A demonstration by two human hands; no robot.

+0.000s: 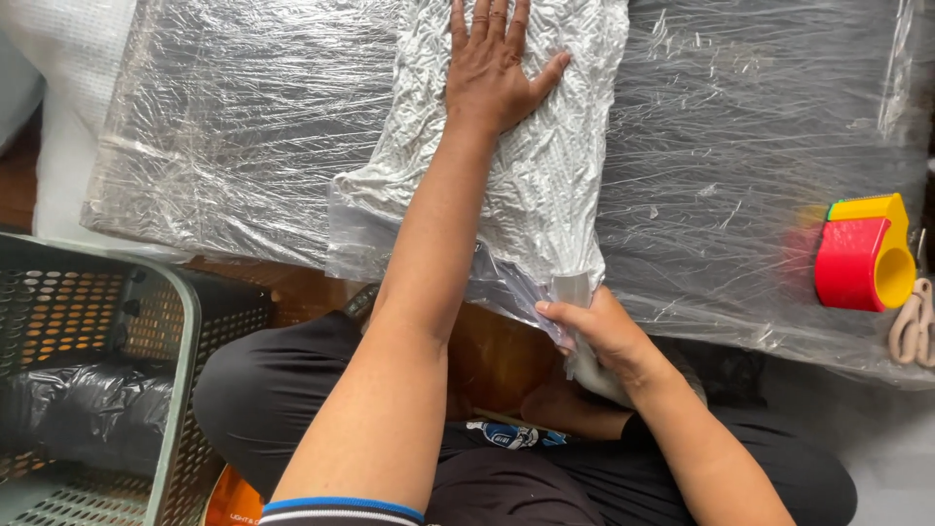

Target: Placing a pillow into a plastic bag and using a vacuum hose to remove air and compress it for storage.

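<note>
Plastic-wrapped board [243, 127] beside mesh basket [146, 321]

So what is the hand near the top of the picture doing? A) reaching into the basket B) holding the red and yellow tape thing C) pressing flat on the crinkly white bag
C: the left hand lies flat, fingers spread, on the crinkly white bag, while the right hand pinches the bag's near end.

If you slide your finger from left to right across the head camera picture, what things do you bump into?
Green basket → left hand pressing the crinkly white bag → right hand pinching the bag's end → red and yellow tape dispenser.
</note>
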